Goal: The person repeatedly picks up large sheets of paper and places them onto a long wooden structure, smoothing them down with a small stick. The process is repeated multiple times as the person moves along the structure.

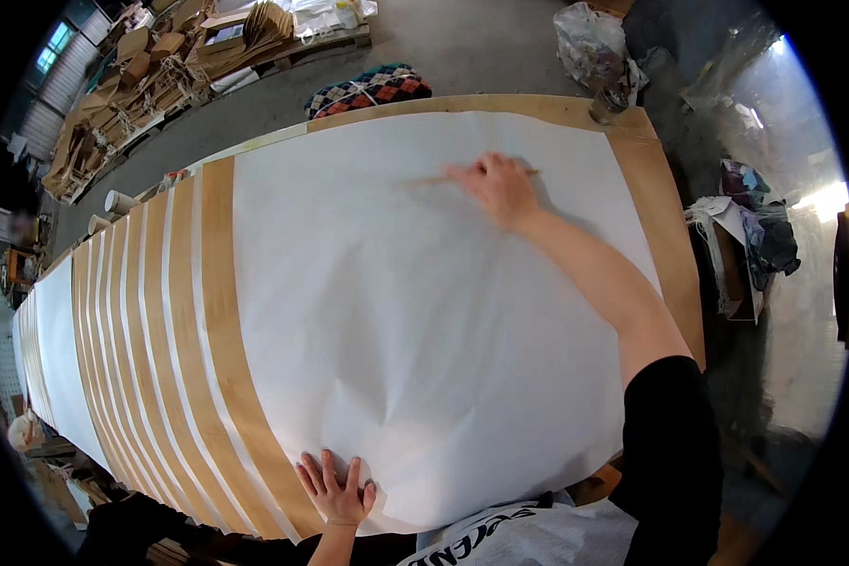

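Although the white sheet (500,311) already lies spread over the right end of the long table (658,217), left of which tan bands (219,236) alternate with white ones, creases through its middle and lower part suggest the smoothing is only partly done. On the sheet's near left corner, the left hand (338,491) rests palm down, fingers spread; toward the far side, the right hand (497,189) bends its fingers around a thin stick (432,180), the exact pinch lost in blur.

cardboard pile (127,94), upper left | argyle-patterned bundle (387,87), top centre | plastic bag (587,40), upper right | dark cloth (778,245), right
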The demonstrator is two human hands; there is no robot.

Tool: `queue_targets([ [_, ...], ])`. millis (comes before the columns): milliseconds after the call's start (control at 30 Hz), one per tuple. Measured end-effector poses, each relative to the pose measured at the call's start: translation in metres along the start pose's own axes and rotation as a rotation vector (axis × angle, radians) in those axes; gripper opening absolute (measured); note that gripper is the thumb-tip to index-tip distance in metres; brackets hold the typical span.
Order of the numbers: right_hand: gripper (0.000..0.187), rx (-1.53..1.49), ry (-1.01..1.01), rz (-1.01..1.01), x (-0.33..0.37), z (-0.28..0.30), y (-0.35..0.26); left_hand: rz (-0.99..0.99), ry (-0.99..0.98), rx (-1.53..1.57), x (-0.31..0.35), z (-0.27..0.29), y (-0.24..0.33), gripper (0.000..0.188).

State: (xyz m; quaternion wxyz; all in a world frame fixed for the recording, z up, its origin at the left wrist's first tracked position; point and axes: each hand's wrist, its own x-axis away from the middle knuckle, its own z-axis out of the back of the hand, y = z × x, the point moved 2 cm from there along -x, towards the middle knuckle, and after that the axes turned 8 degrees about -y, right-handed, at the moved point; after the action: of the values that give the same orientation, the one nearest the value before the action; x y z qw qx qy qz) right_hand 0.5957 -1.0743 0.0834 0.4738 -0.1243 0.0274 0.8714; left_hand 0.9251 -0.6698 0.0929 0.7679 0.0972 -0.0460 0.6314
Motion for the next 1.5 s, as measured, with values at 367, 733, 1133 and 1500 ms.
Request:
queue_targets([
  [367, 0.035, 0.112, -0.087, -0.601, -0.048, -0.032, 0.027, 0.048, 0.021, 0.021, 0.003, 0.018, -0.005, 0.039],
  [733, 0.034, -0.395, 0.022, 0.789, 0.047, 0.035, -0.302, 0.046, 0.095, 0.125, 0.004, 0.021, -0.008, 0.048],
  [1133, 0.028, -0.228, 0.017, 0.27, -0.106, -0.024, -0.216, 0.066, 0.051, 0.148, 0.0, 0.013, -0.007, 0.045],
  [1500, 0.024, -0.015, 0.188, -0.149, -0.186, -0.075, -0.166, 0.065, 0.081, 0.114, 0.002, 0.01, -0.013, 0.041],
])
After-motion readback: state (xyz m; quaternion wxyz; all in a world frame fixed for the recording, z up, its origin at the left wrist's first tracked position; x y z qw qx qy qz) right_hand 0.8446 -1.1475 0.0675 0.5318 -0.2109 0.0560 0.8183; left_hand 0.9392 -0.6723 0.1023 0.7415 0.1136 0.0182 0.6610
